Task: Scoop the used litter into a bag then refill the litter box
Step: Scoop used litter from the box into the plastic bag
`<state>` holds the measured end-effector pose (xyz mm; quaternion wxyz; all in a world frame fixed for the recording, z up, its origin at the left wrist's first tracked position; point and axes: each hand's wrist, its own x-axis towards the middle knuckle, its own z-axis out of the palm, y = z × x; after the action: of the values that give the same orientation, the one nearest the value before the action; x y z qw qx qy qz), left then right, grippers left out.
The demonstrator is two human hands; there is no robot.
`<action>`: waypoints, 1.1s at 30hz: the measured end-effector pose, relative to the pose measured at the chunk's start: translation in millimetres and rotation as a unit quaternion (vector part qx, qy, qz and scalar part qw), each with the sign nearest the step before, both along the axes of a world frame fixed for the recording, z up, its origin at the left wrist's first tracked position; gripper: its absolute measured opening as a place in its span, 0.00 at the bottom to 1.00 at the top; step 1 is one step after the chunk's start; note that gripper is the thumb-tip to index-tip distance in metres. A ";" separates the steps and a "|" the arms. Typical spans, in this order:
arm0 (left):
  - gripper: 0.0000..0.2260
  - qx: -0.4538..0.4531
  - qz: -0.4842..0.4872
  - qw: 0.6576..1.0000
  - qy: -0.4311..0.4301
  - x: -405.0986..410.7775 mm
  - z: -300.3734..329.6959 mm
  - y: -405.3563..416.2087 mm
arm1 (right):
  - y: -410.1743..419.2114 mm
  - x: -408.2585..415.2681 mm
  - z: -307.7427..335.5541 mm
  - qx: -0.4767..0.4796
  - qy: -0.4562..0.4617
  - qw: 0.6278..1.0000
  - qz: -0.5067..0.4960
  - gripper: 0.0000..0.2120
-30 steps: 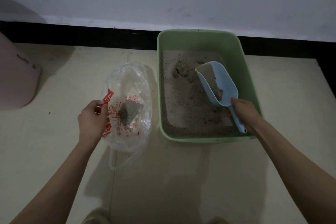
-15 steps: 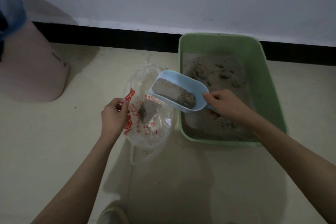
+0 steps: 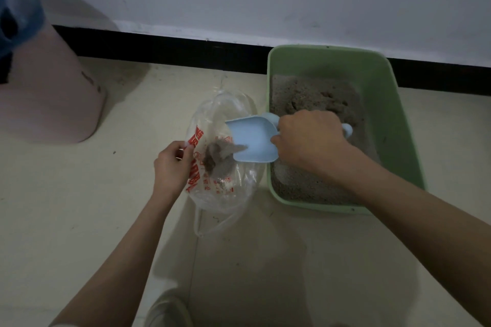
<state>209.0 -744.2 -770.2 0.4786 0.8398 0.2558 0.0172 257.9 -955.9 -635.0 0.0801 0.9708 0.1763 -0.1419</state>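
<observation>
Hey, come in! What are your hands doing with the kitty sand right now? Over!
Left hand pinches bag rim open. Right hand grips blue scoop, tipped, litter sliding into bag. Nothing blocking.

Green rectangular plastic litter box [image 3: 377, 82] against black baseboard [image 3: 186, 53]; far side blocked by wall. Clear plastic bag with red print [image 3: 220, 194] just left of box, narrow floor strip between. Light blue plastic scoop [image 3: 252, 141] tilted over bag mouth, bridging that strip. Pink rounded plastic bin [image 3: 53, 103] far left, well apart from bag; open cream tile floor [image 3: 79, 207] between and in foreground.
</observation>
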 end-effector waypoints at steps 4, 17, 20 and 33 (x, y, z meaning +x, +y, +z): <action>0.05 -0.006 0.004 1.000 0.003 -1.5 -3.4 0.7 | -28.8 4.3 1.3 0.090 -0.016 0.994 -0.056 0.13; 0.08 -0.007 -0.011 1.000 0.001 0.2 -8.6 -0.7 | -160.4 32.2 -47.1 0.166 -0.085 0.914 -0.360 0.16; 0.08 -0.011 -0.006 1.000 0.000 0.5 -9.4 -0.3 | -165.2 51.2 -41.4 0.096 -0.096 0.929 -0.345 0.15; 0.09 -0.008 0.006 1.000 0.017 2.8 -8.1 3.6 | -122.0 135.2 -28.6 -0.067 -0.031 0.966 -0.249 0.10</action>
<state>211.7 -740.7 -778.3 0.4807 0.8346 0.2689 0.0042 393.1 -1077.9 -663.6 0.1123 0.9804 -0.0833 -0.1386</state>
